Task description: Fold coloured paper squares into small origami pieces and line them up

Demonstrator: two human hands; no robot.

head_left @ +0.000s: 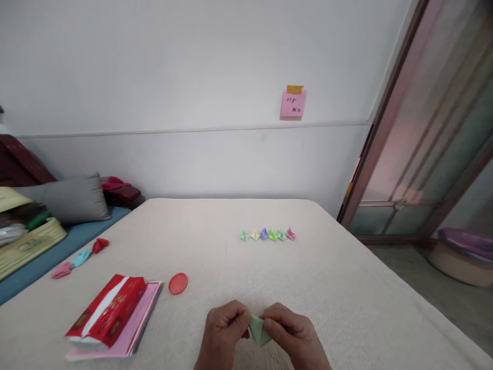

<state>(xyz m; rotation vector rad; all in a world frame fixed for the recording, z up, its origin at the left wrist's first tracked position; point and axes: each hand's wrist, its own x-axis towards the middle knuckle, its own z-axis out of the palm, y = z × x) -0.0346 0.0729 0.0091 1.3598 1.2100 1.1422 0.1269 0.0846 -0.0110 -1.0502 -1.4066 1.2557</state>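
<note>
A small folded piece of light green paper (259,331) is held between my two hands near the front of the table. My left hand (227,329) pinches its left edge between thumb and fingers. On the opposite side, my right hand (290,331) grips the paper's right edge, with the thumb lying on its face. Part of the paper is hidden behind my fingers. Farther back stands a row of several small folded paper pieces (264,234) in green, yellow, blue and pink.
A red lid-like disc (178,283) lies left of my hands. Beyond it, a red tissue pack (110,308) rests on a stack of coloured paper (133,339). Three folded pieces, pink (61,270), light blue (81,258) and red (100,245), lie along the table's left edge.
</note>
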